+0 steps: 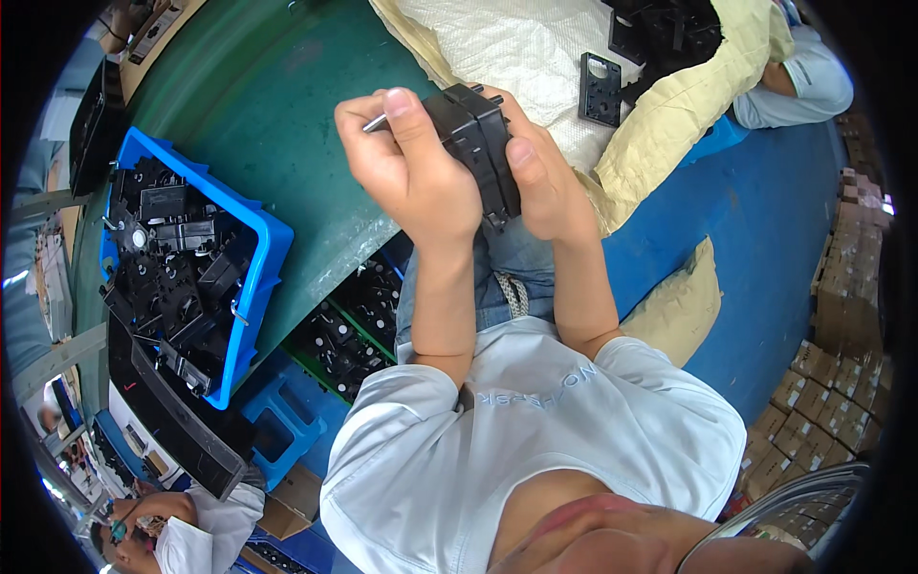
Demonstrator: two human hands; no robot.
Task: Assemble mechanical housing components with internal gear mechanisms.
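A boxy black plastic housing (475,143) with short pegs at its far end is up between my two hands, over the near edge of the green table. My right hand (552,182) is closed round its right side, the thumb pressed on its near face. On the other side, my left hand (418,172) is curled with its palm side against the housing. A thin metal rod (376,123) sticks out between its thumb and fingers. My left hand hides whether that rod is joined to the housing.
To the left, a blue crate (274,258) on the green table (316,81) holds several similar black parts. An opened woven sack (516,43) with black pieces lies ahead right. Crates of parts and a blue stool (277,421) stand below the table. Other people work nearby.
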